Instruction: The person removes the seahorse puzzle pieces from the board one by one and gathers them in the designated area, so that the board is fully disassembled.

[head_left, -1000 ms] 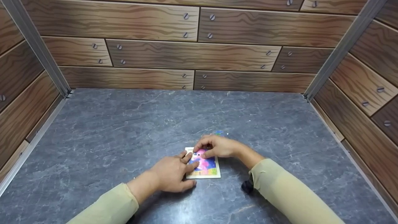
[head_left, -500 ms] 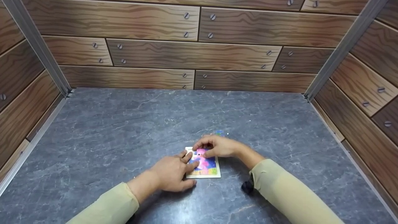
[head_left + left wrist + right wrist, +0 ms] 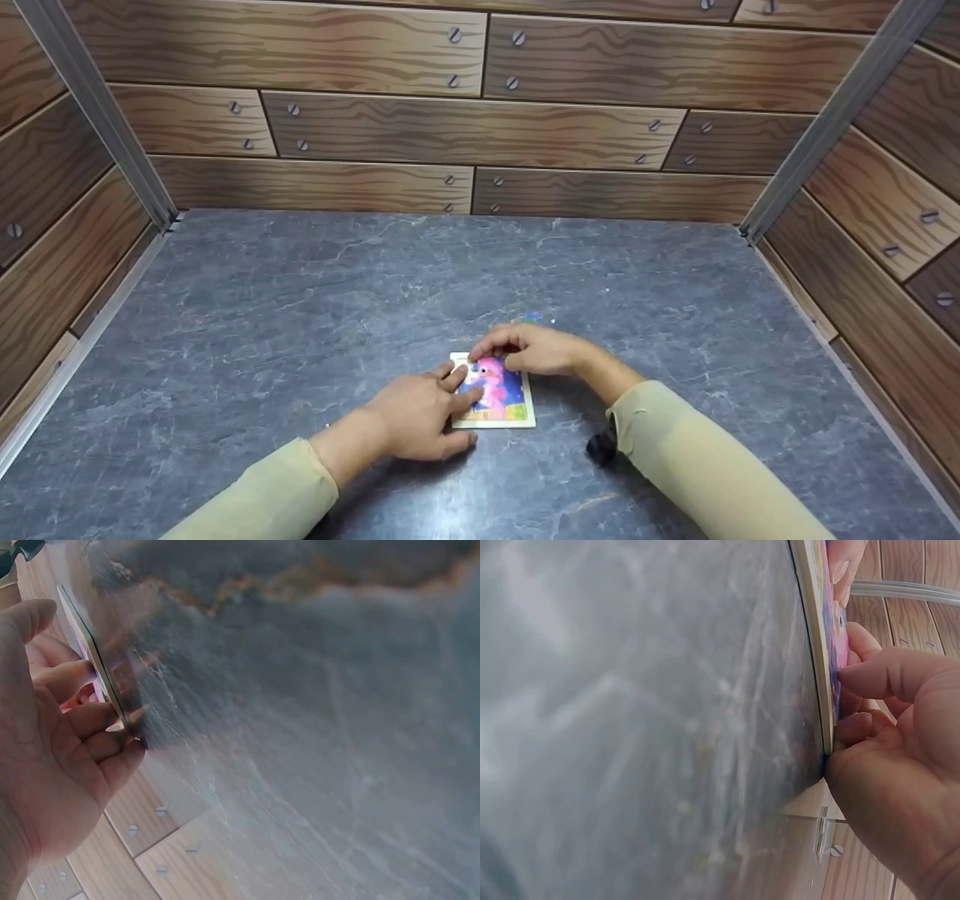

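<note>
A small flat puzzle board (image 3: 516,394) with a cream border lies on the grey table, showing a pink cartoon figure on dark blue. The left hand (image 3: 416,416) reaches over its left side; spread fingers rest on the picture and the thumb touches the tabletop. At the board's top edge is the right hand (image 3: 536,351), its fingers bent and their tips on the upper left part. Its thumb (image 3: 877,675) touches the picture in the right wrist view, apart from the fingertips. No held piece can be made out; the right hand covers the upper right corner.
A small blue and green flat piece (image 3: 533,318) lies just beyond the right hand. Tiny white specks (image 3: 553,321) dot the table (image 3: 337,300). Wood-patterned walls (image 3: 375,127) with metal corner posts (image 3: 817,124) enclose the back and sides.
The right thumb has slid up and right across the picture, uncovering more of the pink figure. The left hand keeps its place on the board. The head view has shifted slightly.
</note>
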A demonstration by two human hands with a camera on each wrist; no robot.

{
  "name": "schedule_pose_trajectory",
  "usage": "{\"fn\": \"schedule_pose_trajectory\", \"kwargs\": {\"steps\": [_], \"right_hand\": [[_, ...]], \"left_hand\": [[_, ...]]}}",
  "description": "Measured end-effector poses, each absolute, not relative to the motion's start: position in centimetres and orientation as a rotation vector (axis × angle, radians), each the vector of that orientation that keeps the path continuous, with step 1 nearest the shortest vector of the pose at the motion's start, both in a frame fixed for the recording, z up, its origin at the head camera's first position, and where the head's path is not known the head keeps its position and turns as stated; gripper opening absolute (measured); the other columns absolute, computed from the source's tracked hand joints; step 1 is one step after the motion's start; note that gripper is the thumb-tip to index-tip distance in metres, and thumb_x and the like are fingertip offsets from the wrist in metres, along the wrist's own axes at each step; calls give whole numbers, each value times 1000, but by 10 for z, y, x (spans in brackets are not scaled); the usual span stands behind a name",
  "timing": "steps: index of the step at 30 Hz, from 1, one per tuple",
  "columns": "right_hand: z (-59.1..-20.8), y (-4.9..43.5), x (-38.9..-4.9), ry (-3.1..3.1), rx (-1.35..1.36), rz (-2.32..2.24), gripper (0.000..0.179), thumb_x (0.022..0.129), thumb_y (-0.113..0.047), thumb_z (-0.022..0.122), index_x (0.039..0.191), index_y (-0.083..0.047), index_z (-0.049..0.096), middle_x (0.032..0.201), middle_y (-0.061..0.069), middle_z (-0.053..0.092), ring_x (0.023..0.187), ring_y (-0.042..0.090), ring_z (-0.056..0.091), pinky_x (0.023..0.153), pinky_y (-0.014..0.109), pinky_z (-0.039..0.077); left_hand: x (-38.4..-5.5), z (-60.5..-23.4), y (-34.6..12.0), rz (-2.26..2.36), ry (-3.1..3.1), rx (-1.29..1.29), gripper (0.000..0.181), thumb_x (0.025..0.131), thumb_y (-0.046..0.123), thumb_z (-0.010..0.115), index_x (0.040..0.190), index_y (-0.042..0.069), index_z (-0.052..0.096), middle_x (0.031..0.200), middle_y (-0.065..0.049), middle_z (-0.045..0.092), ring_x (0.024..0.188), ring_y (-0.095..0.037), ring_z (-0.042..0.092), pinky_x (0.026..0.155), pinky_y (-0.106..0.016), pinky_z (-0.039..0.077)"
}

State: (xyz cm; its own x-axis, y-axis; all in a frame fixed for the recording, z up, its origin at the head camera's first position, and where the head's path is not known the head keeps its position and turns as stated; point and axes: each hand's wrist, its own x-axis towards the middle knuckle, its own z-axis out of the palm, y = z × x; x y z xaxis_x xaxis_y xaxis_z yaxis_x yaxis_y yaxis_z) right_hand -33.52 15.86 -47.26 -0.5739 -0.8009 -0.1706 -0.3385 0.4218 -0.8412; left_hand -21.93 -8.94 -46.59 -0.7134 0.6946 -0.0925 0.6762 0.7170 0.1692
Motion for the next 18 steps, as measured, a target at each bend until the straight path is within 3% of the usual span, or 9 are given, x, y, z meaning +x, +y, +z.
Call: {"fn": "schedule_pose_trajectory", "kwargs": {"steps": [18], "right_hand": [[-469,160,-336,2103,-982,-1027,57,83,9,63,137,-9,72,126,5,65,116,21,57,104,39,46]], "left_hand": [[-219,-464,-90,205,2762,1117,70,103,58,52,159,17,52,161,-23,44,147,-44,46,110,-52,49]]}}
